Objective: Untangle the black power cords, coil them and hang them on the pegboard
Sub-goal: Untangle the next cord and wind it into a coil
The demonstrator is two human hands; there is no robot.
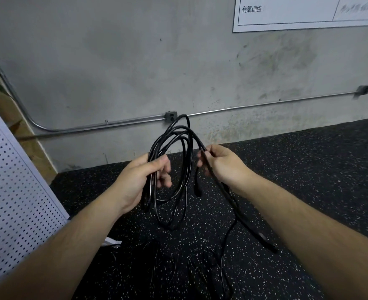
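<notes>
I have both forearms stretched forward, with the hands raised above the speckled black floor. My left hand is turned thumb-up, its fingers curled round several loops of the black power cord, which arches between the two hands. My right hand pinches one strand in bent fingers; that strand runs down past the wrist toward the floor's near edge. A plug end dangles between the hands. The white pegboard stands at the floor's left edge.

Dim, even indoor light; wide-angle bending at the edges, slight motion blur, glints along black cords.
</notes>
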